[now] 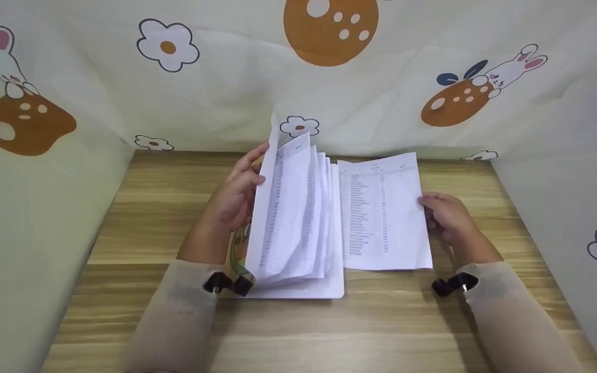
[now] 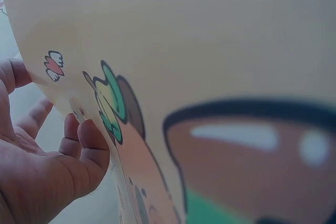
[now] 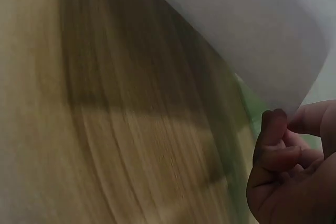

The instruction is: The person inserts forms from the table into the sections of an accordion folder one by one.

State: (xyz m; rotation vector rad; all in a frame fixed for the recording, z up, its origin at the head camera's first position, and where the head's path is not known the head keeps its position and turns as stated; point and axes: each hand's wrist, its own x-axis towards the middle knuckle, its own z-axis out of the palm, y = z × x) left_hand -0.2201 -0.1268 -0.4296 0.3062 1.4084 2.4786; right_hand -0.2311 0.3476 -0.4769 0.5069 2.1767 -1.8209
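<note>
A booklet with a cartoon-printed cover lies partly open on the wooden tabletop, its front raised and tilted. My left hand grips the outer edge of that raised cover between thumb and fingers. Several printed sheets fan out inside, standing at a slant. To the right, a sheet of paper printed with a table is pinched at its right edge by my right hand. Its left edge meets the booklet's right side. In the right wrist view, thumb and finger pinch the corner of the sheet, which is raised off the tabletop.
The wooden tabletop stretches around the booklet. A pale cloth wall with rabbits, flowers and orange fruit stands close behind, and similar cloth rises on both sides. Each wrist carries a small black camera mount.
</note>
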